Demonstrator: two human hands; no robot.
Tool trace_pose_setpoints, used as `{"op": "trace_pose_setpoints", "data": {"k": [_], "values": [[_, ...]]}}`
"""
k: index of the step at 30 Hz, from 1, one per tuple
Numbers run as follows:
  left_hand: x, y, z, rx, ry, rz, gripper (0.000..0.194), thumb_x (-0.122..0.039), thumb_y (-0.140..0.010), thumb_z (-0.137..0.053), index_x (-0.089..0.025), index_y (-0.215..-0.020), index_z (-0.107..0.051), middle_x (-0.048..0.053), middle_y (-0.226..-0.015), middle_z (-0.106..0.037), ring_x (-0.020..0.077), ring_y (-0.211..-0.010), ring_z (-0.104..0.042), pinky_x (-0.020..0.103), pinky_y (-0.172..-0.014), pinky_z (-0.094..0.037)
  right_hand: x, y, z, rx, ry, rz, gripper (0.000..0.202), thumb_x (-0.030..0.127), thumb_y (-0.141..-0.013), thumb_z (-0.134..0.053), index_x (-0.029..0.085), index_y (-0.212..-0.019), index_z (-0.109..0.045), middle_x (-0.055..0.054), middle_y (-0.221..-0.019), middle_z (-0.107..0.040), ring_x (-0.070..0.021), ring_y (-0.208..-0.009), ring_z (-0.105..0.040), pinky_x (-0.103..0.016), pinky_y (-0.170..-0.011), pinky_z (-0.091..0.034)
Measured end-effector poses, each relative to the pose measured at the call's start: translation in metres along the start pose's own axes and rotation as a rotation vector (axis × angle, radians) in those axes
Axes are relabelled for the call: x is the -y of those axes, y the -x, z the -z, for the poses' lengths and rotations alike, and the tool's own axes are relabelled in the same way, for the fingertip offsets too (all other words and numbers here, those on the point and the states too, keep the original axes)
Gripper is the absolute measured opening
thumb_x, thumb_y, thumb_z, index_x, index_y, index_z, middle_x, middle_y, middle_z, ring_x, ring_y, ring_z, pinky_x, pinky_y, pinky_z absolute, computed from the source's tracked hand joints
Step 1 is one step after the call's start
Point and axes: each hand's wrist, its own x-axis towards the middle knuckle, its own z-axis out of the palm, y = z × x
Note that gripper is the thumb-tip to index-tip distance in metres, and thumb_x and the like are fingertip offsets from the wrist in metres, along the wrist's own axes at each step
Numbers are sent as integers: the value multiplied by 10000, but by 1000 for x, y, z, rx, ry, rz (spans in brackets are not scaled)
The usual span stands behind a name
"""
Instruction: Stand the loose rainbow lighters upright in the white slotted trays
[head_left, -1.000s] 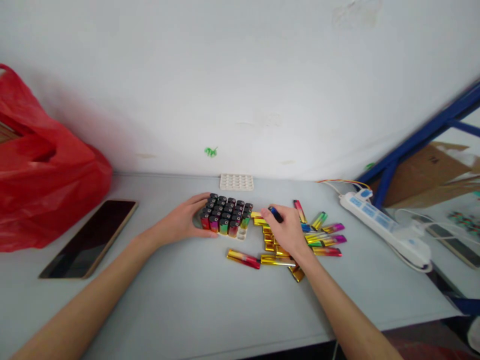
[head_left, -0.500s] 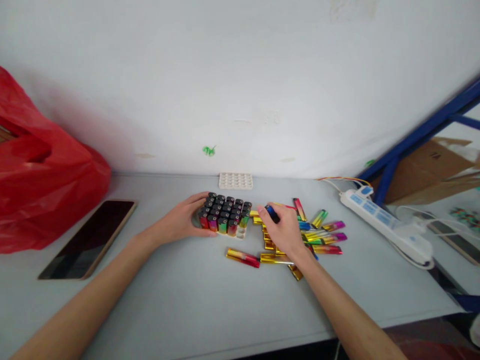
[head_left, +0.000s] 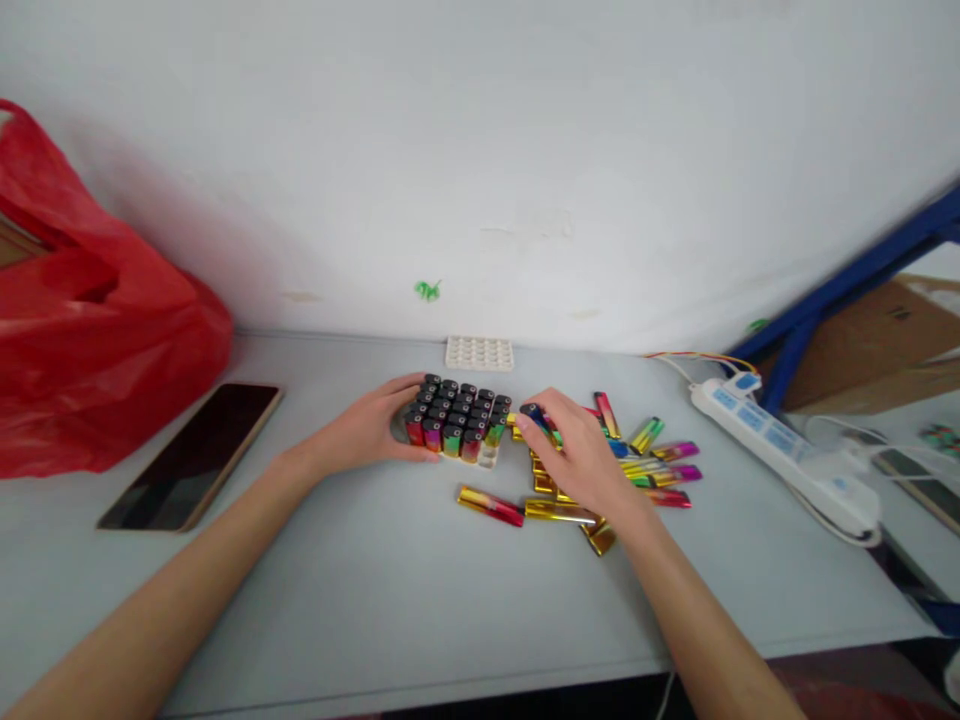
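Observation:
Upright lighters (head_left: pixel 456 410) with black tops and shiny coloured bodies stand in rows in a white holed tray (head_left: pixel 487 458). My left hand (head_left: pixel 375 425) is curved round the left side of this block, thumb at the front and fingers behind. A couple of holes at the tray's front right corner show no lighter. To the right, my right hand (head_left: pixel 574 445) pinches a lighter (head_left: pixel 531 411), its dark top showing by the thumb; most of its body is hidden. Beneath and beside that hand lie loose lighters (head_left: pixel 671 475) in a pile, gold, red, purple and green.
A second white holed tray (head_left: pixel 478 353) is by the wall. On the left are a phone (head_left: pixel 193 455) and a red plastic bag (head_left: pixel 112 330). To the right lie a white power strip (head_left: pixel 784 460) and cables, with a blue metal frame (head_left: pixel 791 365) and a cardboard box (head_left: pixel 885 345) beyond.
The view has shifted slightly. My right hand has turned a little, and the lighter in it tilts differently, showing more of its coloured body. My left hand stays round the block.

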Motion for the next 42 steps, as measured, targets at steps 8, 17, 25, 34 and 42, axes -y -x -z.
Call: {"op": "trace_pose_setpoints", "data": {"k": [8,17,25,34,42], "values": [[-4,1,0,-13,39,-15,962,-837,-740,-888,-175,-1421,-737,196,-1675,-607,427,-1545,-591,546,-1354,-444,0,2,13,95,134,97,337,433,-1173,-580,206,-993,-753,-55,-920,-689,-224,-861,-679,-351,-811,-503],[-4,1,0,-5,48,-19,955,-848,-751,-880,-189,-1429,-739,190,-1691,-596,419,-1562,-577,534,-1356,-442,4,2,6,94,7,-24,435,491,-1156,-609,222,-823,-688,-11,-743,-775,-179,-667,-690,-303,-683,-444],[-2,1,-1,16,49,-17,973,-788,-773,-901,-167,-1492,-690,204,-1701,-580,411,-1584,-554,552,-1381,-396,9,0,-22,227,367,-65,355,494,-1143,-639,207,-977,-767,-76,-844,-809,-234,-686,-700,-344,-618,-304],[0,0,-1,13,35,1,1006,-829,-731,-890,-171,-1470,-710,199,-1706,-576,431,-1579,-551,555,-1378,-399,-7,-3,-12,299,189,-82,439,562,-1095,-709,217,-826,-751,-20,-771,-774,-190,-684,-671,-312,-671,-382],[-2,-2,0,-7,10,20,1055,-881,-711,-855,-119,-1427,-719,230,-1684,-589,458,-1542,-579,573,-1357,-428,-60,0,52,-207,217,-83,309,434,-1116,-605,205,-999,-777,-96,-975,-822,-244,-865,-735,-371,-859,-551]]}}
